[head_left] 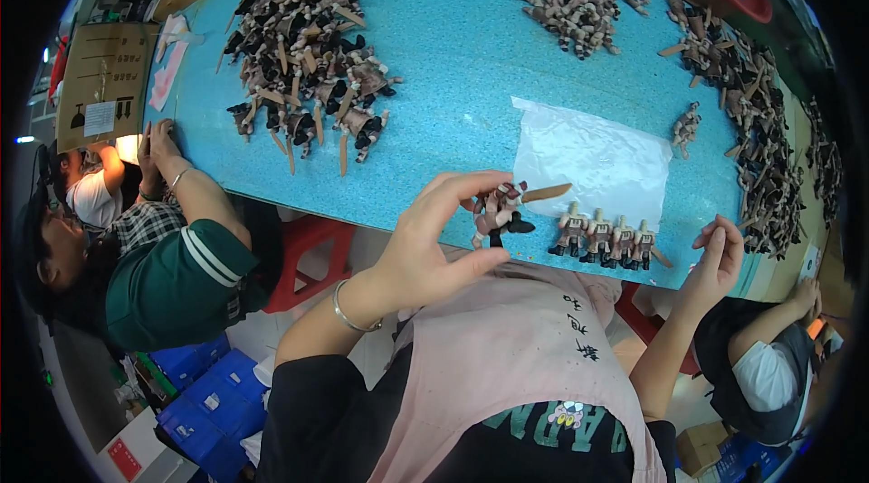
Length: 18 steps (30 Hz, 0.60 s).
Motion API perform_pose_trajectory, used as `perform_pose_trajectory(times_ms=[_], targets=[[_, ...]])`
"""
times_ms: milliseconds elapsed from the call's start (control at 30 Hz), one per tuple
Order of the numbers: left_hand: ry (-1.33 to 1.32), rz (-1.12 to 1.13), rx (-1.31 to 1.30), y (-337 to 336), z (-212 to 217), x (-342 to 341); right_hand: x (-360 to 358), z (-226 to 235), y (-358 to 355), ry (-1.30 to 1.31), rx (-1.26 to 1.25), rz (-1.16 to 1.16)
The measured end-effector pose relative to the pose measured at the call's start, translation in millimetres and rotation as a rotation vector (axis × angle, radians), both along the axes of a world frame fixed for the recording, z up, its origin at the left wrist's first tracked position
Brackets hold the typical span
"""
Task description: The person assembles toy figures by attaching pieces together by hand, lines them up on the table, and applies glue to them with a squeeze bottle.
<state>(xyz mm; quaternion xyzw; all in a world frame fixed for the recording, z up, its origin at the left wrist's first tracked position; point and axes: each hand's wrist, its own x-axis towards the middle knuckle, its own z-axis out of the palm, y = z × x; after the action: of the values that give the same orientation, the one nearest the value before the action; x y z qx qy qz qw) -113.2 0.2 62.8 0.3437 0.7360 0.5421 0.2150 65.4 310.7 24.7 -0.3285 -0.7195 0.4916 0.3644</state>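
Note:
A small toy figure with a brown body, black boots and a long brown blade is gripped between the thumb and fingers of my left hand, just above the table's near edge. Right of it, a row of several similar figures stands side by side, touching or nearly so, on the near edge of a white plastic sheet. My right hand is off the row's right end, its fingers loosely bent and partly apart, with nothing visible in them.
On the blue table lie a large heap of figures with blades, a paler heap and a long heap at right. A lone figure lies by the white sheet. Co-workers sit left and right.

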Motion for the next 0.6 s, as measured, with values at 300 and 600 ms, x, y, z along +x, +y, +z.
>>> perform_pose_trajectory(times_ms=[300, 600], targets=[[0.323, -0.020, 0.141, 38, 16, 15, -53, 70, -124, 0.042, -0.843, 0.754], [0.072, -0.076, 0.087, 39, 20, 15, -44, 53, -109, 0.029, -0.885, 0.816]])
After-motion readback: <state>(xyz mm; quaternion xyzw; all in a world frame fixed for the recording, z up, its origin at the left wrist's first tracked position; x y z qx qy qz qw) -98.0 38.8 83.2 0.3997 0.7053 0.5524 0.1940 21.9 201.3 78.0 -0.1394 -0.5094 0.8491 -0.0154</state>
